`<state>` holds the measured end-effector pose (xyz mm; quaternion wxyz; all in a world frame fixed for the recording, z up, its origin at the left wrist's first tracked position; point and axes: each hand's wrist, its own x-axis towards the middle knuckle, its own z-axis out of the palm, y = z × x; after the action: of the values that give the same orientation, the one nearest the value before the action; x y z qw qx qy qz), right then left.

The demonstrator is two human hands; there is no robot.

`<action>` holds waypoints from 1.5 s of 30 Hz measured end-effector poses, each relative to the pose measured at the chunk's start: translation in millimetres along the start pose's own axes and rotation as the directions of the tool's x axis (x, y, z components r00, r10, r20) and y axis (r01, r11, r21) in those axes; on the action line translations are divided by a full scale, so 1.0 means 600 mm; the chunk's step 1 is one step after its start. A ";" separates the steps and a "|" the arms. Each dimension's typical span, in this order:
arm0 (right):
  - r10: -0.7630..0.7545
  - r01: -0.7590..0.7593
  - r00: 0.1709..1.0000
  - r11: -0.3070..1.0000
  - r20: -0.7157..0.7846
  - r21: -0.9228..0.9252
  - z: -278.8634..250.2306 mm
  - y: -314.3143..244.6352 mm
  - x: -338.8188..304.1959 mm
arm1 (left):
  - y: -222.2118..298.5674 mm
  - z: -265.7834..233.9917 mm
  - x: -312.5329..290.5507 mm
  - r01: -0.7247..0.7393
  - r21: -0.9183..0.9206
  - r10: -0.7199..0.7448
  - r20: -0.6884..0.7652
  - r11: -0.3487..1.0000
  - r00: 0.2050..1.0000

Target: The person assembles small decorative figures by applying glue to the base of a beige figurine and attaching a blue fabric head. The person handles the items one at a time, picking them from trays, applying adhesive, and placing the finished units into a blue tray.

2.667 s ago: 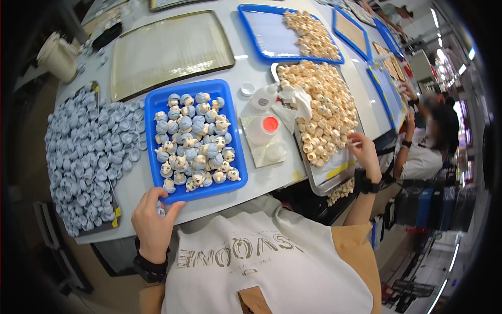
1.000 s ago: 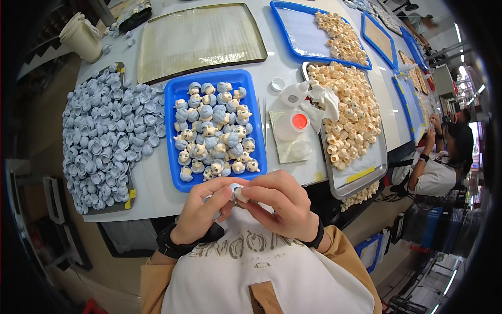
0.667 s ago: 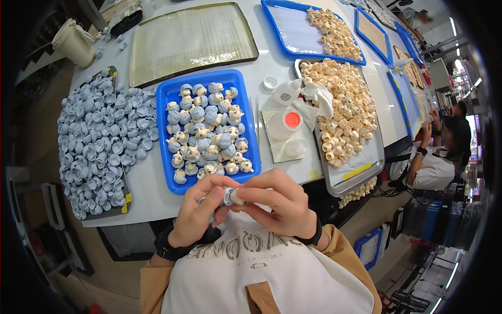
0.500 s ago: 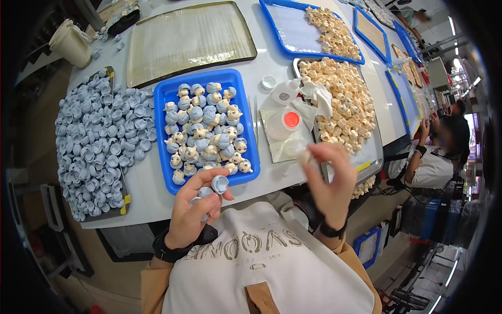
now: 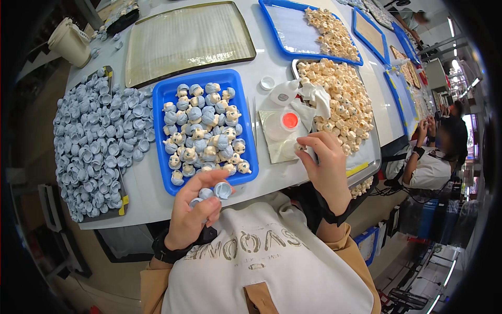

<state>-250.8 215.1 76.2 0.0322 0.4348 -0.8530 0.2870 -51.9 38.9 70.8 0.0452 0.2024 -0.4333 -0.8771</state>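
My left hand point(image 5: 191, 212), over the near edge of the blue tray point(image 5: 249, 125), holds several hollow light-blue doll hair caps point(image 5: 223, 191). The frontmost cap's open side faces up. My right hand point(image 5: 329, 170) pinches a small cream doll face piece point(image 5: 300, 147) between thumb and fingertips; the fingers partly cover it. That piece is just beside a small clear dish point(image 5: 287, 149); I cannot tell whether they touch. Several doll heads with blue hair point(image 5: 198, 133) fill the tray. Loose blue caps point(image 5: 99, 146) are heaped to the left, cream face pieces point(image 5: 342, 112) to the right.
Beyond the small dish stand a jar with a red-orange centre point(image 5: 289, 120), a squeeze bottle point(image 5: 283, 93) and a crumpled white cloth point(image 5: 316, 98). Tweezers point(image 5: 255, 120) lie beside the tray. Farther back are a large shallow tray point(image 5: 191, 42) and another blue tray point(image 5: 285, 47). A co-worker point(image 5: 434, 157) sits at right.
My right hand has moved left and slightly down, bringing the face piece beside the small clear dish. The left hand keeps its caps in nearly the same place.
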 end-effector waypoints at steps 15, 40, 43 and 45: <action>0.129 -0.097 0.979 0.975 -0.159 0.198 -0.013 -0.019 -0.029 | -0.010 0.004 0.005 -0.011 0.107 0.006 0.054 0.994 0.999; -0.361 0.211 0.921 0.777 0.145 0.593 0.014 -0.116 0.003 | 0.010 0.002 -0.010 -0.049 0.314 0.060 -0.024 0.948 0.998; -0.383 0.247 0.915 0.777 0.124 0.579 0.015 -0.116 0.005 | 0.013 0.002 -0.012 -0.052 0.349 0.066 -0.028 0.936 0.997; -0.398 0.273 0.911 0.778 0.107 0.566 0.016 -0.116 0.004 | 0.015 0.002 -0.012 -0.060 0.361 0.071 -0.016 0.931 0.997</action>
<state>-197.6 176.4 101.3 -0.1354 0.6010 -0.6435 0.4543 -46.7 35.9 80.7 0.0429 0.2054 -0.5923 -0.7779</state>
